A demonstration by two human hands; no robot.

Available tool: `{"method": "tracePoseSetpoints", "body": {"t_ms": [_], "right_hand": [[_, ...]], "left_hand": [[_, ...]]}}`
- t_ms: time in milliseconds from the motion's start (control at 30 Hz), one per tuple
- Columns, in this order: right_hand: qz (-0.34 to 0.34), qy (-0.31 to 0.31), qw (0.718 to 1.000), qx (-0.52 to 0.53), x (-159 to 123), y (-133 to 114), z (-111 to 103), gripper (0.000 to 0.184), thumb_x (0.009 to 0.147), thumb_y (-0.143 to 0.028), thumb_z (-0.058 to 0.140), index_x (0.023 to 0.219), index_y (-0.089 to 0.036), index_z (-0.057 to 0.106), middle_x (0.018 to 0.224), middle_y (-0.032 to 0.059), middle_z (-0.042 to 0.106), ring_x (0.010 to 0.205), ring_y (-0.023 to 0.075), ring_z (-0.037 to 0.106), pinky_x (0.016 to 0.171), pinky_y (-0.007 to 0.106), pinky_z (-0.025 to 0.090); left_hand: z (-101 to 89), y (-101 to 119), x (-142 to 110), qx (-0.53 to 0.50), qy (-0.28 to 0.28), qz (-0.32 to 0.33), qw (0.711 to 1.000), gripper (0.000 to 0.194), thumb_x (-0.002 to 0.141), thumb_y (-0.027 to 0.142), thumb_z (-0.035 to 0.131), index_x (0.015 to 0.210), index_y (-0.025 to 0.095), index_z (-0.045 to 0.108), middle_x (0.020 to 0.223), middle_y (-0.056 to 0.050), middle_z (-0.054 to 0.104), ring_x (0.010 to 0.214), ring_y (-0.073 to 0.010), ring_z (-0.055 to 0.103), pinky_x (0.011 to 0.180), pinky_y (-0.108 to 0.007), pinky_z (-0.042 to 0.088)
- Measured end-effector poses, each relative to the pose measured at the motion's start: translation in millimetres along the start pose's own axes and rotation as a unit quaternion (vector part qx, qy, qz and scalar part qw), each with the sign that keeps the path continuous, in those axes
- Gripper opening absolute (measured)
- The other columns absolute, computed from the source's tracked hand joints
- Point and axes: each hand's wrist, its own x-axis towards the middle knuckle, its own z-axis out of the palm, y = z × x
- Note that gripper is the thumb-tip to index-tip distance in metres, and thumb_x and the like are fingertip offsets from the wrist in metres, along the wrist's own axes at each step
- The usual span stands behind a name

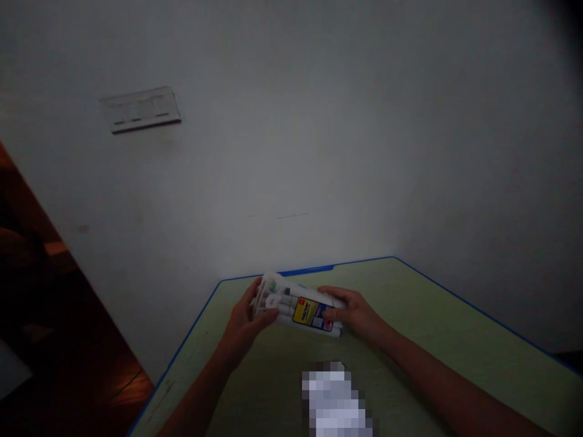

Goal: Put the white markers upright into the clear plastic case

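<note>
two-handed grip: left hand [241, 328] and right hand [357, 312] are clamped on opposite ends of a clear case of marker pens [307, 311], thumbs across its near face, fingers curled around the far side. slanted, the case is held over the table [428, 321], toward its far edge. handling the case appears underway; any next move calls for steady support at both ends.

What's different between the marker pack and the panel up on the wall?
The marker pack is held between the left hand and the right hand, while the panel sits on the wall. The marker pack carries a yellow and blue label; the panel shows a few small dark marks. The marker pack looks chunky, the panel flatter. Both are mostly pale.
</note>
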Motion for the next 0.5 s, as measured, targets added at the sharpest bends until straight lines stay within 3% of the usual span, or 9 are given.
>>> {"method": "tracePoseSetpoints", "body": {"t_ms": [100, 233, 333, 400, 500], "right_hand": [[0.007, 0.038, 0.999, 0.003, 1, 2, -2, 0.059, 0.052, -0.042, 0.076, 0.101, -0.013, 0.062, 0.091, 0.0087, 0.068, 0.082, 0.0250, 0.063, 0.077, 0.039, 0.050], [0.002, 0.043, 0.998, -0.053, 1, 4, -2, 0.056, 0.059, -0.047, 0.069, 0.102, -0.012, 0.062, 0.090, 0.0101, 0.068, 0.082, 0.0255, 0.063, 0.076, 0.041, 0.051], [-0.032, 0.123, 0.980, -0.153, -3, -6, 6, 0.051, 0.065, -0.049, 0.063, 0.102, -0.014, 0.062, 0.103, 0.0133, 0.064, 0.094, 0.0274, 0.059, 0.078, 0.042, 0.051], [-0.083, 0.154, 0.962, -0.209, -6, -21, 18, 0.047, 0.068, -0.048, 0.059, 0.103, -0.016, 0.062, 0.114, 0.0135, 0.059, 0.103, 0.0271, 0.055, 0.082, 0.042, 0.050], [-0.144, 0.109, 0.950, -0.253, -9, -50, 46, 0.045, 0.072, -0.046, 0.055, 0.106, -0.018, 0.061, 0.116, 0.0121, 0.058, 0.105, 0.0253, 0.055, 0.085, 0.040, 0.049]], "left_hand": [[3.6, 0, -1, 0.022, -0.008, -0.010, 1.000, 0.084, 0.061, 0.034, 0.071, 0.131, 0.012, 0.029, 0.123, -0.019, 0.048, 0.092, -0.0260, 0.058, 0.067, -0.032, 0.051], [13.3, 7, -7, 0.045, 0.019, 0.034, 0.998, 0.085, 0.061, 0.032, 0.071, 0.129, 0.011, 0.025, 0.115, -0.017, 0.052, 0.094, -0.0247, 0.059, 0.078, -0.035, 0.050], [17.8, 12, -11, 0.108, 0.052, 0.086, 0.989, 0.083, 0.063, 0.033, 0.070, 0.130, 0.014, 0.025, 0.116, -0.014, 0.052, 0.098, -0.0247, 0.057, 0.084, -0.038, 0.048], [19.1, 14, -14, 0.184, 0.083, 0.125, 0.971, 0.079, 0.064, 0.033, 0.069, 0.129, 0.016, 0.028, 0.118, -0.013, 0.051, 0.103, -0.0253, 0.054, 0.088, -0.040, 0.045], [21.0, 18, -20, 0.302, 0.127, 0.169, 0.930, 0.076, 0.061, 0.035, 0.071, 0.125, 0.018, 0.034, 0.118, -0.011, 0.050, 0.105, -0.0255, 0.051, 0.091, -0.041, 0.043]]}}
